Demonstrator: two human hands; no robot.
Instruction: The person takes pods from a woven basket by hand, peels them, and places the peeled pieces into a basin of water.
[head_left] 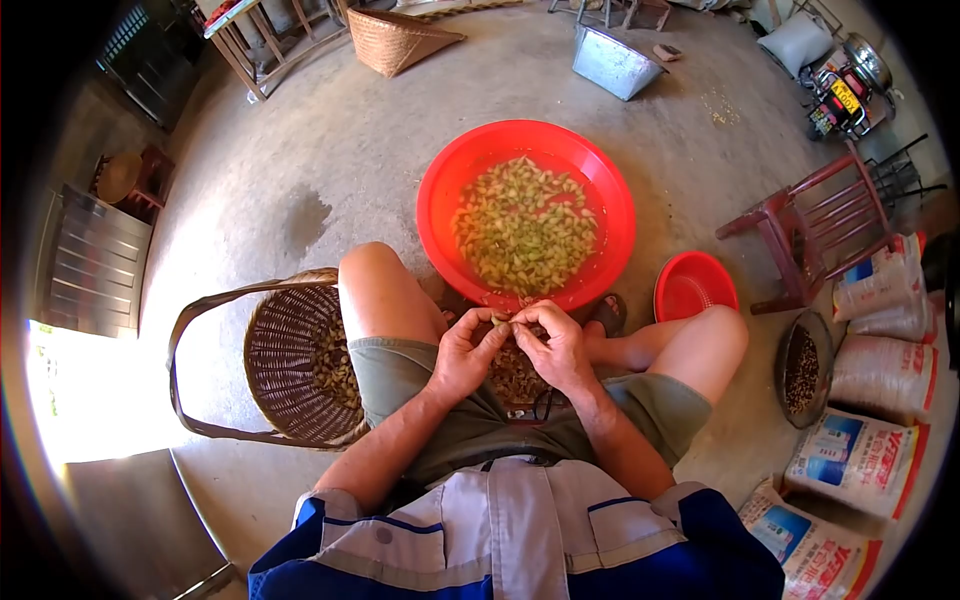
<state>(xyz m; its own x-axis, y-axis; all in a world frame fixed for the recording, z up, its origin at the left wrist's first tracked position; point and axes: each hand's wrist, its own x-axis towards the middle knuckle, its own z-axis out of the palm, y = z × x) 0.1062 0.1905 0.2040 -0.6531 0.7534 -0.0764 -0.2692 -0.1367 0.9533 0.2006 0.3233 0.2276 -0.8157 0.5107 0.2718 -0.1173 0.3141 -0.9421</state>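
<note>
A small greenish piece [501,323], perhaps a bulb or pod, sits between both hands, right at the near rim of the big red basin [431,215]. The left hand [468,352] has its grip pinching one side of the piece, and the right hand [555,348] pinches it from the other. Over in the basin, a heap of green pieces [525,225] lies wet and loose. To the basin's near left leans a handled wicker basket [282,365]; to its right is a smaller red bowl [690,285], with a wooden chair [800,230] beyond.
</note>
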